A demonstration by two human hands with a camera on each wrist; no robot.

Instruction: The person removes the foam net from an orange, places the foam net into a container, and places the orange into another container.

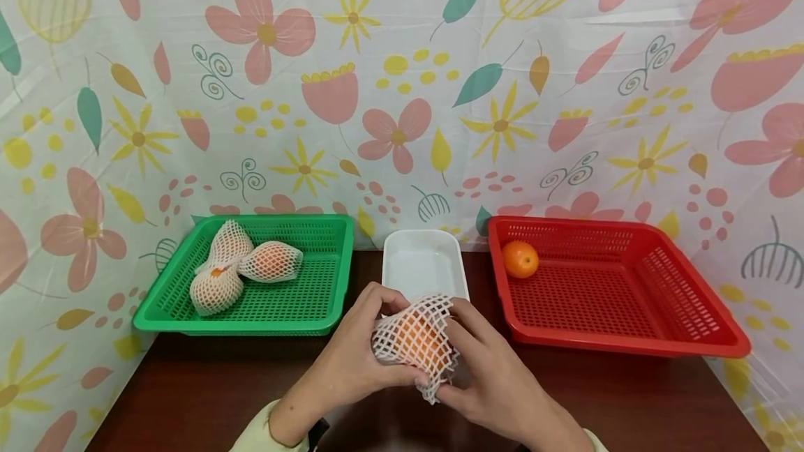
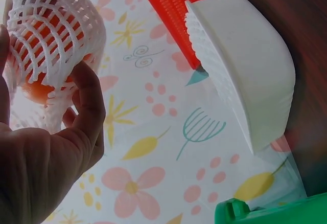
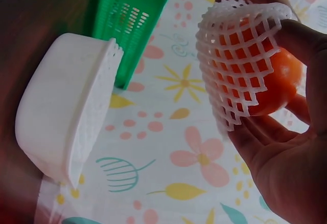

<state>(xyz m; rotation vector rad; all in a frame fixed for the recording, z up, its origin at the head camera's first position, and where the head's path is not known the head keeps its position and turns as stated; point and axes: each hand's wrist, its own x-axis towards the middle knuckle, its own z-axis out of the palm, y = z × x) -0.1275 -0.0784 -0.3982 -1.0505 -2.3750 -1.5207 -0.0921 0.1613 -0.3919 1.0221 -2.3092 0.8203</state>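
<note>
Both hands hold an orange (image 1: 416, 340) in a white foam net sleeve (image 1: 442, 305), above the table in front of the white tray. My left hand (image 1: 354, 358) grips it from the left, thumb along the near side. On the other side my right hand (image 1: 496, 375) curls its fingers round the net and fruit. In the right wrist view the net covers much of the orange (image 3: 283, 83), while the side towards the right palm is bare. Through the mesh in the left wrist view, orange skin (image 2: 38, 91) shows, with the left fingers on the net.
A green basket (image 1: 251, 326) at the left holds three net-wrapped fruits (image 1: 271, 261). At the right, a red basket (image 1: 603, 340) has one bare orange (image 1: 520, 259) in its far left corner. A white tray (image 1: 422, 237) stands between them. A flowered sheet (image 1: 402, 89) hangs behind the dark table (image 1: 207, 396).
</note>
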